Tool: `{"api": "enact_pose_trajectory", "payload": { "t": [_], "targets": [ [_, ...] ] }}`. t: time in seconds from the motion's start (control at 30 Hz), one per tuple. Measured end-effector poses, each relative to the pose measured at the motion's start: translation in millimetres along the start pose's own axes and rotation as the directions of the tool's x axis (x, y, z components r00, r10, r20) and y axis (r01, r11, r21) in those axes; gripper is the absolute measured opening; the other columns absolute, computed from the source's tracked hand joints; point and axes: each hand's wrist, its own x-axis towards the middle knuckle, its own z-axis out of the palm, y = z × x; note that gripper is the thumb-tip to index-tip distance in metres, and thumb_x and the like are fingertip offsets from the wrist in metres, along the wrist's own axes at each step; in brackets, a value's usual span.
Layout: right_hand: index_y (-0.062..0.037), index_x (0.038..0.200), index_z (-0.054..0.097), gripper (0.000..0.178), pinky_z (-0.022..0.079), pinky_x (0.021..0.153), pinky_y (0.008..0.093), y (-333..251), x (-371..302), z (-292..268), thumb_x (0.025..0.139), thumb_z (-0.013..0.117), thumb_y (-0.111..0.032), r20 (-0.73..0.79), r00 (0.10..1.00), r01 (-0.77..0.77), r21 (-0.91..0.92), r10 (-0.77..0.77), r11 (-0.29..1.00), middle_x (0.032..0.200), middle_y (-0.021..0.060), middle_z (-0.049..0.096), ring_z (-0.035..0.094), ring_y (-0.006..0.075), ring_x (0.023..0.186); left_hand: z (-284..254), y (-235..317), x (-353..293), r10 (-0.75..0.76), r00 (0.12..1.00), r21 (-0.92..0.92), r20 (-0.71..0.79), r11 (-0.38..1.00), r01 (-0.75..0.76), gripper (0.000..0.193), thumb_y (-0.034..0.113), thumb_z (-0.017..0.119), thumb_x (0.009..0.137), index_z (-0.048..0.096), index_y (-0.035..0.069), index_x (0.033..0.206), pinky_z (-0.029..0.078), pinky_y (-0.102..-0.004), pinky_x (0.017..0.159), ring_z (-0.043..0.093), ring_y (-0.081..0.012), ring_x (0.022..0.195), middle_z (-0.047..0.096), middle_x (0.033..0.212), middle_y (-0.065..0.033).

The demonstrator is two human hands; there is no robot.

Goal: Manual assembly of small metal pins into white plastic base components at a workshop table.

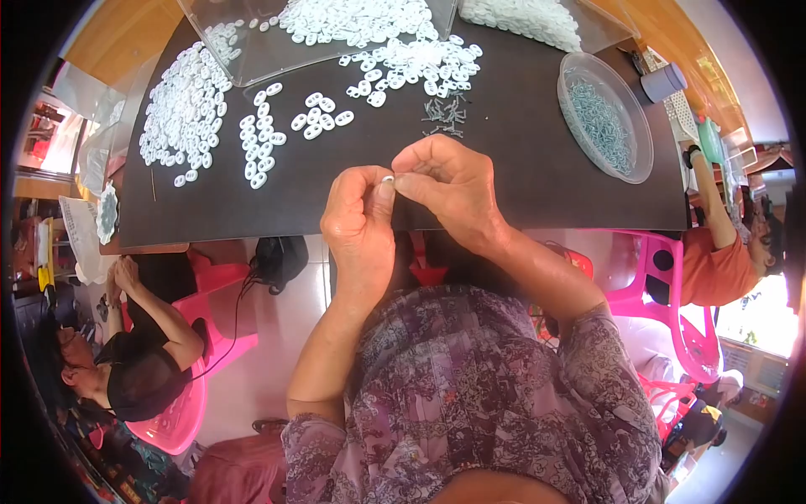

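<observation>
White piece [388, 179] is held between both hands [359, 223] [457, 189] over the dark table [529, 189].

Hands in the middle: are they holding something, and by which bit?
A small white piece, held where the left hand and right hand meet; too covered to tell which part.

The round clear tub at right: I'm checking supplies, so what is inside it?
Inside the tub lies a heap of small screw-like metal pieces; its top layer covers whatever is beneath.
</observation>
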Motion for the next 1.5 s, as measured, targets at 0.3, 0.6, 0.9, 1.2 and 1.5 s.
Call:
{"api": "enact_pose_trajectory", "payload": {
  "t": [0.3,0.6,0.9,1.2,1.5],
  "targets": [
    [0.0006,0.084,0.062,0.008,0.045,0.062,0.0244,-3,1,-4,0.08,0.064,-0.005,0.084,0.996,0.042,-0.092,-0.034,0.995,0.076,0.0051,0.062,0.055,0.0082,0.07,-5,-1,3,-0.269,0.962,-0.484,0.044,0.837,0.256,0.005,0.002,0.061,0.086,0.061,-0.002,0.089,0.039,-0.0188,0.056,0.048,-0.0065,0.064,0.058,0.077,-0.0012],
    [-0.0003,0.083,0.06,0.006,0.041,0.057,0.0229,-6,-2,1,0.081,0.061,-0.006,0.099,0.991,0.12,-0.311,-0.094,0.943,0.074,0.001,0.054,0.048,0.0055,0.064,0,-3,-5,-0.168,0.985,-0.363,-0.037,0.921,0.143,0.011,0.009,0.063,0.087,0.06,-0.001,0.091,0.038,-0.0178,0.058,0.046,-0.0046,0.065,0.057,0.078,0.001],
    [-0.001,0.09,0.064,0.011,0.045,0.066,0.0289,-8,18,-13,0.082,0.061,-0.008,0.183,0.952,0.3,-0.4,-0.246,0.866,0.079,0.008,0.058,0.057,0.0164,0.073,-6,-9,1,-0.239,0.971,-0.519,-0.02,0.832,0.194,0.009,0.007,0.06,0.088,0.06,-0.001,0.092,0.039,-0.0186,0.058,0.049,-0.0064,0.065,0.059,0.078,-0.0018],
    [-0.0081,0.085,0.066,0.013,0.044,0.065,0.0386,23,89,8,0.072,0.066,-0.008,0.299,0.781,0.58,-0.671,-0.548,0.462,0.075,0.0093,0.058,0.055,0.0278,0.074,-9,-21,2,-0.195,0.978,-0.524,-0.076,0.842,0.128,0.01,0.007,0.061,0.087,0.06,-0.002,0.093,0.041,-0.0193,0.059,0.051,-0.0074,0.065,0.061,0.08,-0.0047],
    [-0.0064,0.075,0.059,0.007,0.041,0.066,0.0377,23,95,19,0.071,0.064,-0.005,0.492,0.734,0.652,-0.703,-0.468,0.284,0.075,0.0094,0.052,0.05,0.0275,0.075,-13,-21,1,-0.197,0.977,-0.543,-0.086,0.831,0.12,0.01,0.005,0.063,0.086,0.061,-0.002,0.093,0.042,-0.0195,0.06,0.052,-0.0079,0.066,0.062,0.082,-0.005]
  ]
}}
